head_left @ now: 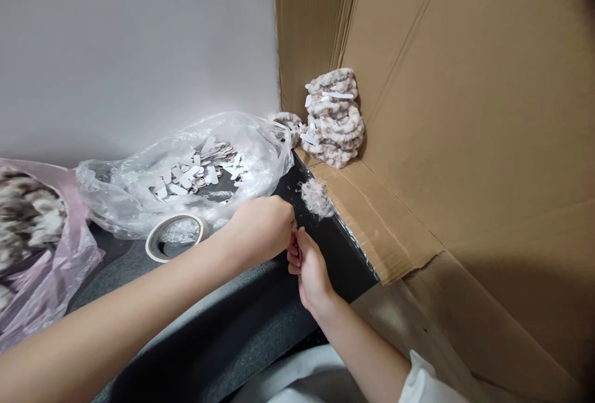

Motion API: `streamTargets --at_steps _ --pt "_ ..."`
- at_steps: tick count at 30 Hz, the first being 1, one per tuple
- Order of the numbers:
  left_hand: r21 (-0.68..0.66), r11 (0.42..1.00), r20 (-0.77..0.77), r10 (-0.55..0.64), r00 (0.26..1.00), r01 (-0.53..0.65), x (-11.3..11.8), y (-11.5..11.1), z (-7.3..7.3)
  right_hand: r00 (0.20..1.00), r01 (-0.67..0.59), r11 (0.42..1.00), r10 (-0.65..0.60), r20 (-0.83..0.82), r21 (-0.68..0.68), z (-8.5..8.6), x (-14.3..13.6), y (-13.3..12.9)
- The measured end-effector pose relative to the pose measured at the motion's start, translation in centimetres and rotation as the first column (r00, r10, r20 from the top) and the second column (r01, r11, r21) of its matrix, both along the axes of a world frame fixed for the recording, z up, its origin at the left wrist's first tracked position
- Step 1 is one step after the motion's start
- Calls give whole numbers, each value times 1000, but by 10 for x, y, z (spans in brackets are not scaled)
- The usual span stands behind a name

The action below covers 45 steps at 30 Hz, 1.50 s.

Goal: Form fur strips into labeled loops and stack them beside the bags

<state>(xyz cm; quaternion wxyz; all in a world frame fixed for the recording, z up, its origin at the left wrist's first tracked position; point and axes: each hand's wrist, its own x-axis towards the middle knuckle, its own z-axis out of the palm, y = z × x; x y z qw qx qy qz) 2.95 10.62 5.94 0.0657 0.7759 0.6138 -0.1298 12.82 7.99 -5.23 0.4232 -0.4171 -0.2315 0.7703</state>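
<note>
My left hand (266, 226) is closed in a fist above the dark work surface (344, 254), its fingertips hidden from view. Touching it, my right hand (310, 266) has its fingers curled in a pinch. Between the two hands something small shows, mostly covered by the fingers and too small to make out. Just beyond the hands lies a tuft of pale fluff (317, 198). A stack of fluffy white-and-brown rings (335, 121) with white tags leans against the cardboard.
A clear plastic bag (125, 173) holds several white tags (188, 177). A tape roll (153, 243) lies before it. At far left, a pink bag (77, 235) holds fluffy pieces (28, 211). Cardboard (465, 111) rises on the right; a grey wall (139, 37) stands behind.
</note>
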Motion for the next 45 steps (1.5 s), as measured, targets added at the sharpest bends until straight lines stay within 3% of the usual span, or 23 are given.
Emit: streamTargets --at_steps 14,27,39,45 --pt "95 995 -37 -36 999 39 11 7 -6 987 145 985 -151 -62 -96 -1 -3 1" --pt "112 986 -94 -109 989 120 9 6 -8 989 107 992 -113 -93 -70 -2 -2 4" --pt "133 983 -94 -112 989 124 9 6 -8 986 167 983 -169 -17 -77 -2 -4 2" --pt "152 986 -13 -70 997 71 12 4 -6 983 175 981 -178 -38 -80 1 -4 3"
